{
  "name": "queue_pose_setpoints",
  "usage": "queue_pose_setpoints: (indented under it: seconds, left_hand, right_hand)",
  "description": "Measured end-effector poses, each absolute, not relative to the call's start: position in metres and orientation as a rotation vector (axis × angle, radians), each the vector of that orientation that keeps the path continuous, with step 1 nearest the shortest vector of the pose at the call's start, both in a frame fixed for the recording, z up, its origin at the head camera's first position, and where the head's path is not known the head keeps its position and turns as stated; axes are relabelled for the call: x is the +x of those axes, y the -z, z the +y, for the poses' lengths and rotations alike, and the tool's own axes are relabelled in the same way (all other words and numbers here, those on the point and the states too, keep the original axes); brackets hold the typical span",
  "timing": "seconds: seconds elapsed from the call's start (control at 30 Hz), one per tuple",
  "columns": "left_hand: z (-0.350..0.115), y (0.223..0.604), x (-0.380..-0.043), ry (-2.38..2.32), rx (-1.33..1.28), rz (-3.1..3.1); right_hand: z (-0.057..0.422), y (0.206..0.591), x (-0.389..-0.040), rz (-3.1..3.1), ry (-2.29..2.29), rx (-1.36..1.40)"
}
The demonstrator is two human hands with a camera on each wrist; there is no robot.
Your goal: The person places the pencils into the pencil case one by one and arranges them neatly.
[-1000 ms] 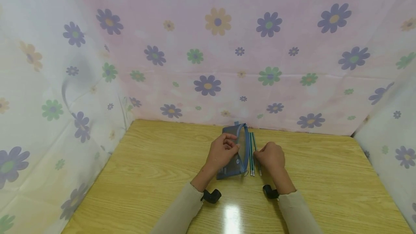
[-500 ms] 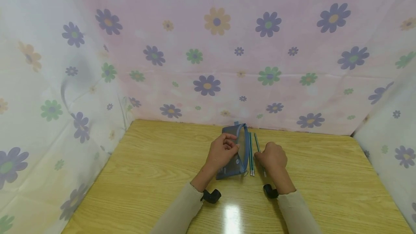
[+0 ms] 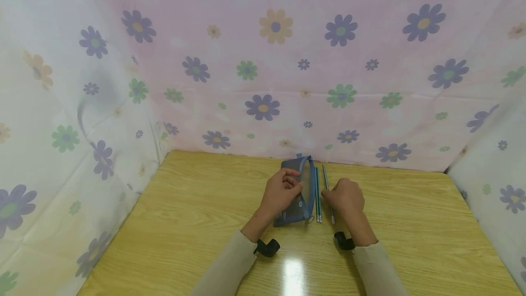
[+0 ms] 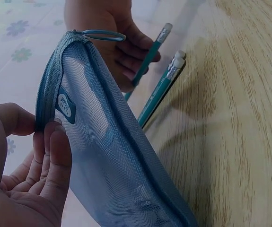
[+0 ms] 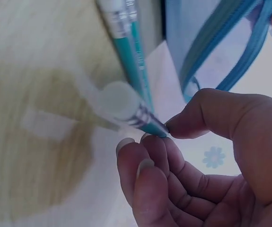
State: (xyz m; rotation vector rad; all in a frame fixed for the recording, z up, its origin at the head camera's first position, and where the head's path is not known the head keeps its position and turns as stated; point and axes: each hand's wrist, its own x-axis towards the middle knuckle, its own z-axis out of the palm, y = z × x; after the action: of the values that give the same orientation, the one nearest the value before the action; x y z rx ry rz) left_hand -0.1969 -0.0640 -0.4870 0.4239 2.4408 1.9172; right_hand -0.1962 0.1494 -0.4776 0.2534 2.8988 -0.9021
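A blue mesh zip pouch [image 3: 289, 216] stands on the table with its zipped edge gaping toward the right. My left hand [image 3: 281, 193] pinches one side of that edge between thumb and fingers; the left wrist view shows the grip on the zipper tape [image 4: 45, 106]. My right hand [image 3: 345, 195] pinches a green pencil [image 3: 326, 177] around its shaft, with the white eraser [image 5: 119, 101] facing the right wrist camera. Two more green pencils [image 3: 318, 200] lie side by side between the pouch and the held pencil, their eraser ends toward me.
Wood-grain table [image 3: 205, 204] spreads around the hands. Flower-print cloth [image 3: 230, 104] hangs behind it and along both sides. A metal ring [image 4: 102, 35] hangs from the near end of the pouch's zipper.
My right hand has drawn its pencil slightly to the right, widening the gap from the two lying pencils. The left hand and pouch stay in place.
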Motion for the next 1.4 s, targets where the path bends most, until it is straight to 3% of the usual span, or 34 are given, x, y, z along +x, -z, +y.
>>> queue_pose_setpoints:
  seconds: [1.4]
  left_hand:
    - [-0.064, 0.489, -0.198, -1.915, 0.417, 2.433]
  right_hand:
    - [0.136, 0.458, -0.190, 2.686, 1.409, 0.062]
